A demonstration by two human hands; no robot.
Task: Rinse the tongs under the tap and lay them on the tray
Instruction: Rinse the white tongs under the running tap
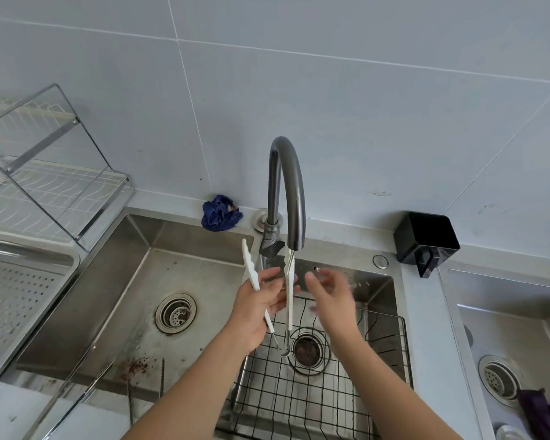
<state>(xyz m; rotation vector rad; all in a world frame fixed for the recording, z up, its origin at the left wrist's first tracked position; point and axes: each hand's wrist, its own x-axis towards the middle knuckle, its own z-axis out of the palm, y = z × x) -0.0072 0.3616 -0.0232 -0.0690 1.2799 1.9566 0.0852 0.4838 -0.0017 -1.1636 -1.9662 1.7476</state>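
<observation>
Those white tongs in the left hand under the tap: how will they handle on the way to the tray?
The tongs are probably slippery: one arm sits under the tap. They look thin and plastic, so likely light and a bit springy, with arms splayed apart. The left hand grips one arm only, so the other may swing.

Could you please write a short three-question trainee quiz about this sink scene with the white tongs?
1. True or false: the white plastic tongs already lie on the perforated steel tray.
2. Which hand grips the tongs? A) left hand B) right hand C) both
3. Fill in: one tong arm is held right under the spout of the dark curved ____.

Key
1. False; they are held above the steel sink.
2. A; the right hand is open beside them, blurred.
3. tap; the crumpled blue cloth lies left of its base.
</observation>
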